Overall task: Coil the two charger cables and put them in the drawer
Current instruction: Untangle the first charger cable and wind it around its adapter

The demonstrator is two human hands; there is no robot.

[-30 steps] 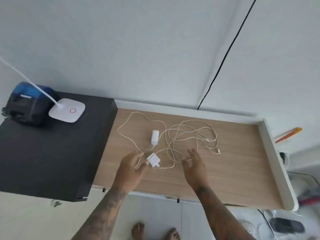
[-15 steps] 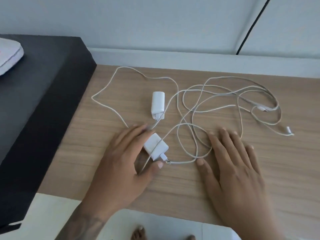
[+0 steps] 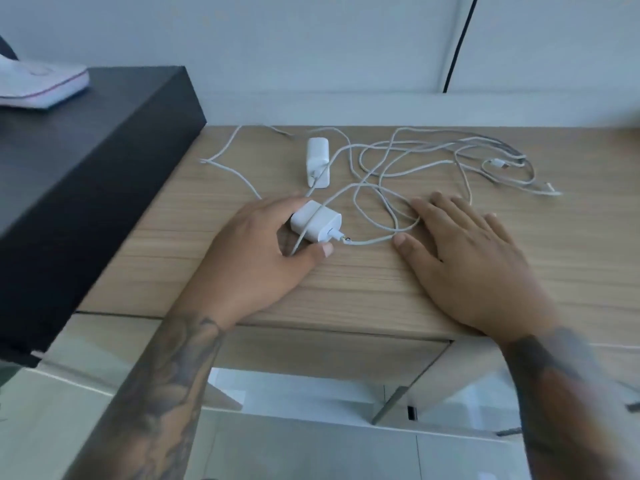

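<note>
Two white charger cables [image 3: 408, 168] lie tangled in loose loops on the wooden desk top [image 3: 346, 282]. One white plug adapter [image 3: 318, 161] rests further back. My left hand [image 3: 256, 251] grips the nearer white adapter [image 3: 317, 221] between fingers and thumb, with a cable running over it. My right hand [image 3: 464, 258] lies flat on the desk, fingers straight, pressing on a cable loop; its thumb tip touches the cable by the adapter. Two cable ends [image 3: 549, 187] lie at the far right.
A black box [image 3: 86, 161] stands at the left with a white lamp base [image 3: 38, 84] on it. A white wall and a black wire [image 3: 457, 46] are behind. The desk's front edge [image 3: 346, 330] runs under my wrists, floor tiles below.
The view has moved closer and lower. My left hand has closed its fingers and thumb around the near adapter. My right hand stays flat on the cable loop.
</note>
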